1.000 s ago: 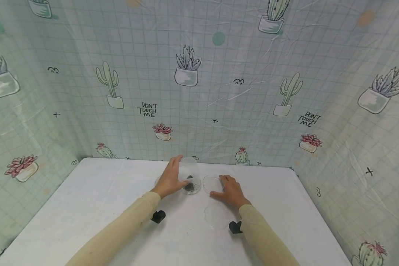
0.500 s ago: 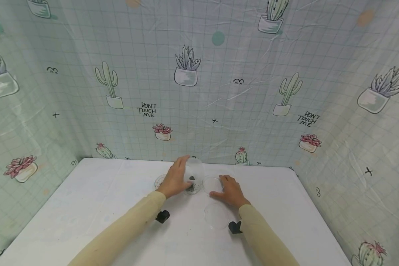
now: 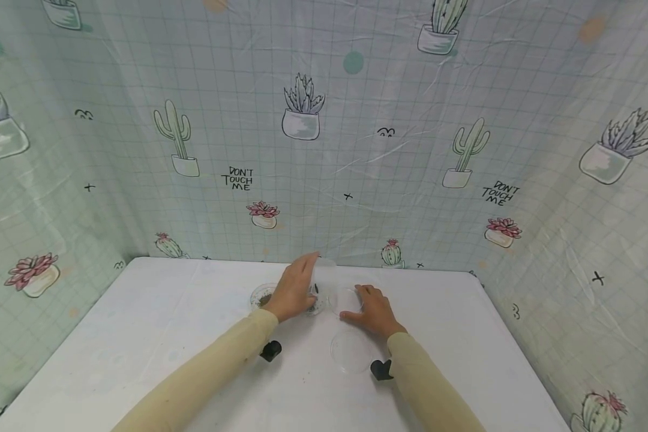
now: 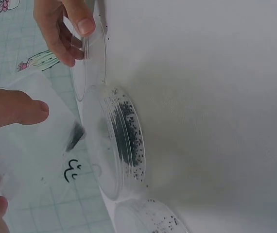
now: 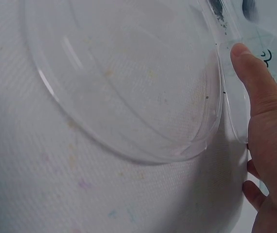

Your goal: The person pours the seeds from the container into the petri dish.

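Note:
My left hand (image 3: 293,288) grips a translucent, straight-sided container (image 4: 31,145), tilted so that dark granules gather in its lower corner. The corner hangs close over a round clear petri dish (image 4: 121,138) holding a heap of dark granules. In the head view, that dish is mostly hidden by the left hand. To its right, my right hand (image 3: 375,309) holds another clear petri dish (image 3: 341,300) by its sides, with the thumb (image 5: 243,53) at the near rim and fingers on the far side. No heap shows in this dish.
Left of the left hand lies a third petri dish (image 3: 257,294) with dark bits in it. A clear round dish or lid (image 3: 351,354) lies nearer on the white table (image 3: 194,318). A cactus-print cloth (image 3: 351,228) stands behind and at both sides.
My left hand has moved to the right with the translucent container, uncovering more of the left petri dish. The right hand has stayed on its dish.

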`<state>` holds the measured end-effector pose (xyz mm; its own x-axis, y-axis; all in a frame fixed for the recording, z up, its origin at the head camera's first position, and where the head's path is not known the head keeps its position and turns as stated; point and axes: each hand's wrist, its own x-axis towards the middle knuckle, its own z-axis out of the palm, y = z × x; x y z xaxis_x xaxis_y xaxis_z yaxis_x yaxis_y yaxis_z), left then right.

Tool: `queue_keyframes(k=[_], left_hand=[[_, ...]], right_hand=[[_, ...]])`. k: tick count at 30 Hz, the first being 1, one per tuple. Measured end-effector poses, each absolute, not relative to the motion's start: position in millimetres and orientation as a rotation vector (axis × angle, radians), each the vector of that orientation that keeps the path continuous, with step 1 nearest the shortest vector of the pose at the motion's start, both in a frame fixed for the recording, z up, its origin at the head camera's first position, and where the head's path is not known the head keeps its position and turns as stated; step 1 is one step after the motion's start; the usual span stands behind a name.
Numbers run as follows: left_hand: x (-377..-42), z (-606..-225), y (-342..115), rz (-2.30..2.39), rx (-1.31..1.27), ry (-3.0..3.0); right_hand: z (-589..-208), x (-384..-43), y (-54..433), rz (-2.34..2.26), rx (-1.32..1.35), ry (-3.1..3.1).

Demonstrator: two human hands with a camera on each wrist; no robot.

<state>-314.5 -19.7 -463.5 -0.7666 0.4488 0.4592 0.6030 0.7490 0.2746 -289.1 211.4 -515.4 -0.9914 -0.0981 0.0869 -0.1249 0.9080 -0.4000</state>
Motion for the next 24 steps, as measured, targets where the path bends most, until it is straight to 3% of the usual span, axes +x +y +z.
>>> queue_keyframes(k=[24], left_hand=[[-317.9, -455.6, 0.2, -0.209, -0.985, -2.513]], right_hand=[[-518.3, -292.3, 211.9, 0.654, 0.172, -3.016]])
